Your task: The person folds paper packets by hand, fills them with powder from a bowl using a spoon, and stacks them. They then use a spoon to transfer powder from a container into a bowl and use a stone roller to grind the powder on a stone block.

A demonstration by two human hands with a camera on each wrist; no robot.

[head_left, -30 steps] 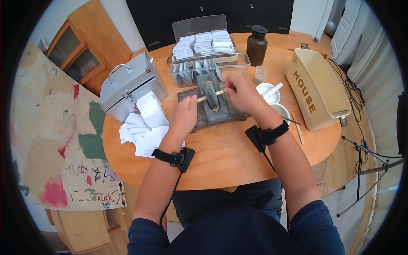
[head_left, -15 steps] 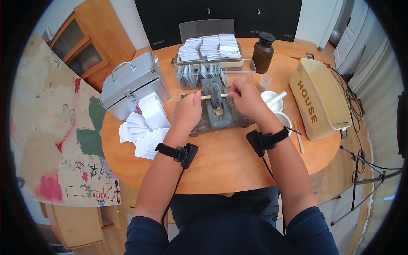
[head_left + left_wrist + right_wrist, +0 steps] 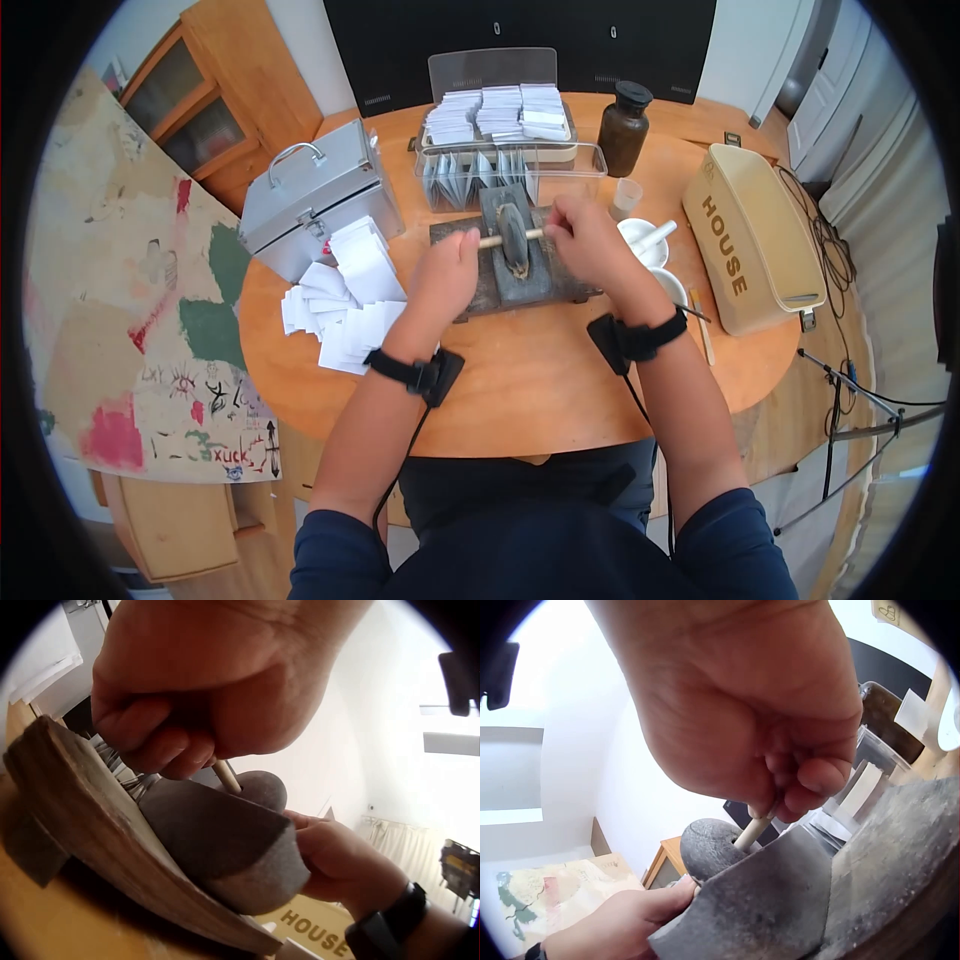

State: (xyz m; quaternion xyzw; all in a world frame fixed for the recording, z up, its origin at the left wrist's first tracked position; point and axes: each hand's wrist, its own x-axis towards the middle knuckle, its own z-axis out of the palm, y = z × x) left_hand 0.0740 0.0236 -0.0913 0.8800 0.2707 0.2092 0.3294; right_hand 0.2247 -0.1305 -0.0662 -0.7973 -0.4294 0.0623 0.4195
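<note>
A dark grinding wheel (image 3: pixel 513 242) stands upright in a grey boat-shaped trough (image 3: pixel 530 285), with a pale wooden rod (image 3: pixel 492 241) through its middle. My left hand (image 3: pixel 447 275) grips the rod's left end, thumb along it. On the other side my right hand (image 3: pixel 590 243) holds the right end with curled fingers. Both wrist views show the wooden rod (image 3: pixel 226 777) running from the fist into the wheel (image 3: pixel 709 847). A little yellowish matter lies at the wheel's near edge. The trough sits across a dark, worn base board (image 3: pixel 465 283).
Left of the board lie loose white paper packets (image 3: pixel 350 300) beside a silver metal case (image 3: pixel 315 195). Behind stand clear bins (image 3: pixel 575 165) of packets and a brown bottle (image 3: pixel 625 130). White mortars (image 3: pixel 640 245), a small cup (image 3: pixel 627 195) and a cream HOUSE bin (image 3: pixel 755 245) are at the right.
Both hands roll the wheel along the trough: it goes away from me by half a second ago, then comes back toward me. The head view also shifts slightly.
</note>
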